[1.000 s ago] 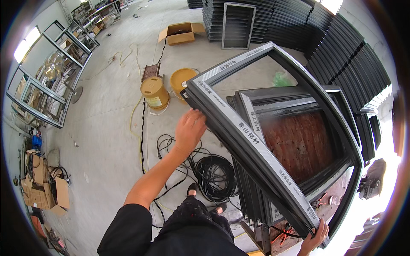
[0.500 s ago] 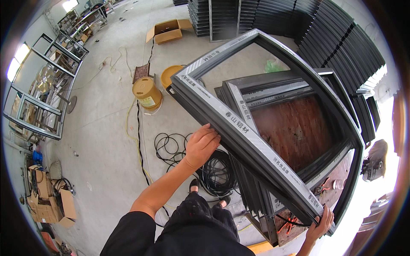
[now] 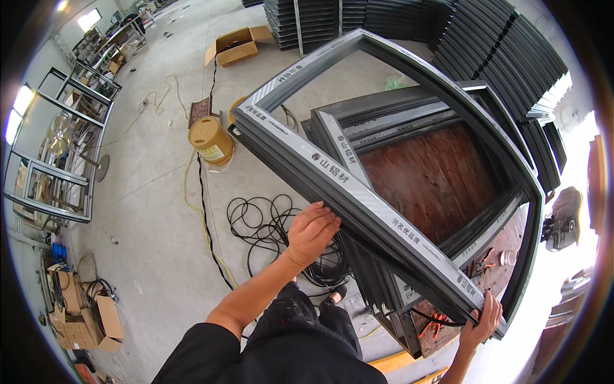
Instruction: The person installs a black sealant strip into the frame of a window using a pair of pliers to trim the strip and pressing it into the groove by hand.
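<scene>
Concrete workshop floor all around, with dark stacked frames on reddish table and one dark, grey-banded frame askew over them. Right hand closed around near right corner, left hand with fingers bent against near long side, thumb hidden, so can't tell how firm a hold. Probably stiff, middling in weight and unwieldy for its breadth, likely slick along smooth faces; best held by outer rails at two well-separated spots, not by one corner alone, to limit twisting.

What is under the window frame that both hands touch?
Under the window frame, stacked dark frames and a reddish-brown board show; what its bars cover cannot be seen.
</scene>
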{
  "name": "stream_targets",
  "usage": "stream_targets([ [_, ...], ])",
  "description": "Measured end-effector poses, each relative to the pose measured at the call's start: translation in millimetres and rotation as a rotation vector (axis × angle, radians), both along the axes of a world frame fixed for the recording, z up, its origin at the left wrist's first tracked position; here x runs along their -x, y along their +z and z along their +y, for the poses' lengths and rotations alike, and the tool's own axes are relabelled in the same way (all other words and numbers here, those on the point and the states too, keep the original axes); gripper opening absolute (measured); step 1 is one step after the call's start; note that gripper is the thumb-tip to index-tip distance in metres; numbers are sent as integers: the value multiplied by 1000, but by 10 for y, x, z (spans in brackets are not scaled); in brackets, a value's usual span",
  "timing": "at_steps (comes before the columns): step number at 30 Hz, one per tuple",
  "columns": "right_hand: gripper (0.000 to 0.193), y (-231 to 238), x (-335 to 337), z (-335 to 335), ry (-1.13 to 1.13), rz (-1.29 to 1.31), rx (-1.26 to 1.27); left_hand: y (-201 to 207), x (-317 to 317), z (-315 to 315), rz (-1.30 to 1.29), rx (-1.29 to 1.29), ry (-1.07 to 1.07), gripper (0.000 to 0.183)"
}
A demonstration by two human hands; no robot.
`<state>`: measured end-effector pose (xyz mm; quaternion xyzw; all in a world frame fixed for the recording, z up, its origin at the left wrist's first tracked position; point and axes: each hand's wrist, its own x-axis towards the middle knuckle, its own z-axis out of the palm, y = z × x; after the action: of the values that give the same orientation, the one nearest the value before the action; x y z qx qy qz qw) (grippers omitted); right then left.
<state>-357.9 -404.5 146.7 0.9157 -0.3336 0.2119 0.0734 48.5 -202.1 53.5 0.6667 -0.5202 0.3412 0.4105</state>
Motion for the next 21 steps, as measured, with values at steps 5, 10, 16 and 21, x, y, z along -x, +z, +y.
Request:
stream_targets([
  [5,50,-24,3,-16,29,-35,14,93,262,5,186,-145,64,25],
  [10,46,-31,22,-6,50,-32,37,31,539,-174,41,-46,-62,24],
  [16,41,0,39,-1,98,-44,16,2,678,-194,120,-39,16,26],
  [21,34,55,56,-6,201,-70,-4,-26,858,-260,114,-23,-3,29],
])
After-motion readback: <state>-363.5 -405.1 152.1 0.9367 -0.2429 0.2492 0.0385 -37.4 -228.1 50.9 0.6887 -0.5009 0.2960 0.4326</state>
